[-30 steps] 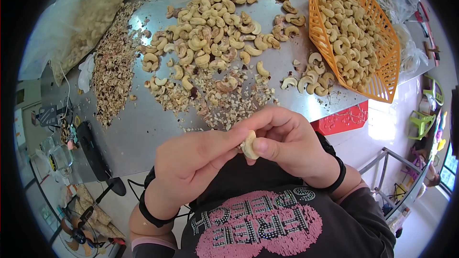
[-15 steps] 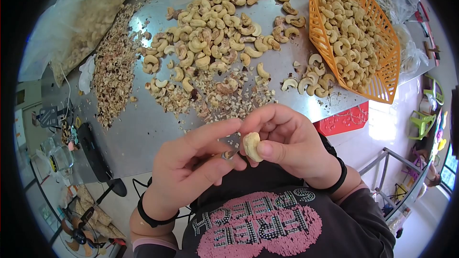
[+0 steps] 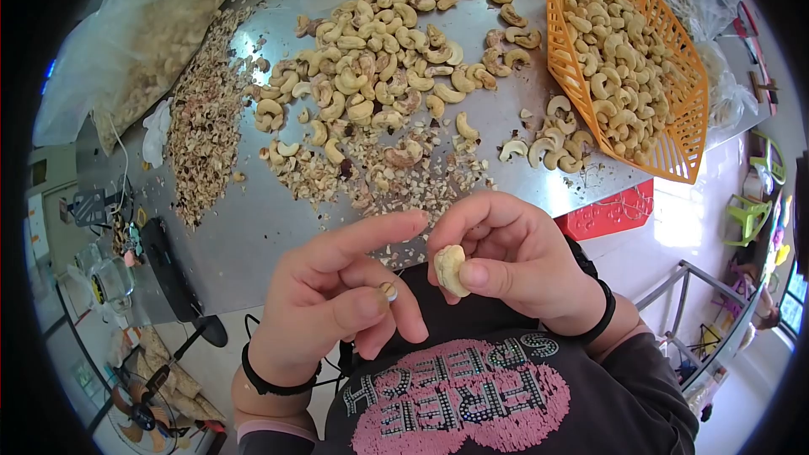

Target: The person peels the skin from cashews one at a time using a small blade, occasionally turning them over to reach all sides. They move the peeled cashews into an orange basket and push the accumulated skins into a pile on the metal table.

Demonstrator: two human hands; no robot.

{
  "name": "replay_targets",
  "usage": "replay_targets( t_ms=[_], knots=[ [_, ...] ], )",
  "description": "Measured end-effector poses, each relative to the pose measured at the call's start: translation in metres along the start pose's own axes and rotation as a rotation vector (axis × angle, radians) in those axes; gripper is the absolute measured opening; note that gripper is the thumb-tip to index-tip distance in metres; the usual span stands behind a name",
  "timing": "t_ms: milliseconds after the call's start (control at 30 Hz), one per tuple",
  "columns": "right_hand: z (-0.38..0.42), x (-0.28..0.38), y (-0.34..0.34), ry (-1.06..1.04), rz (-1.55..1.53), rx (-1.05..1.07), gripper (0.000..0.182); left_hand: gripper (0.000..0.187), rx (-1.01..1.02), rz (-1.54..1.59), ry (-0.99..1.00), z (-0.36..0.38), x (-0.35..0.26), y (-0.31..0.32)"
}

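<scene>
Cashew (image 3: 452, 270), pale and curved with a rough, darker side, sits pinched in the right hand (image 3: 527, 268) near the table (image 3: 232, 257) edge; left hand (image 3: 333, 295), apart, grips a small shiny piece (image 3: 388, 291), bare metal beyond its wrist.

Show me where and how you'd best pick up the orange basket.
I'd take the basket by its slatted rim, coming from the right, outer side, fingers under and thumb over. The rim flares out bare there, while cashews heap up the middle. Supporting the opposite rim too would probably prevent tipping.
</scene>
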State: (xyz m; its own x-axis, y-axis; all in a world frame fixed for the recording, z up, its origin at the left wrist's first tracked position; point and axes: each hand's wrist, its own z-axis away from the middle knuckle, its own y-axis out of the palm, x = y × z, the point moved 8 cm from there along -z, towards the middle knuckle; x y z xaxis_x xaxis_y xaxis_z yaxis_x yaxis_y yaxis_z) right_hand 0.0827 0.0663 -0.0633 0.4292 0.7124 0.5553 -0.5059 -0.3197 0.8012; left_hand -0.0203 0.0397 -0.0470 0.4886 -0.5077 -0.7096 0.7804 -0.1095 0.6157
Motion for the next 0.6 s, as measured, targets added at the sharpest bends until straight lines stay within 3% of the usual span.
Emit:
replay_targets(
  t_ms=[400, 600],
  knots=[
    [0.001, -0.001, -0.001, 0.022, -0.059, -0.04, 0.026, 0.056, 0.06, 0.081, -0.039, -0.002, 0.006, 0.009],
    [0.002, 0.008, 0.003, -0.097, 0.145, -0.099, 0.027, 0.064, 0.067, 0.132, -0.151, 0.002, 0.014, 0.016]
  ],
)
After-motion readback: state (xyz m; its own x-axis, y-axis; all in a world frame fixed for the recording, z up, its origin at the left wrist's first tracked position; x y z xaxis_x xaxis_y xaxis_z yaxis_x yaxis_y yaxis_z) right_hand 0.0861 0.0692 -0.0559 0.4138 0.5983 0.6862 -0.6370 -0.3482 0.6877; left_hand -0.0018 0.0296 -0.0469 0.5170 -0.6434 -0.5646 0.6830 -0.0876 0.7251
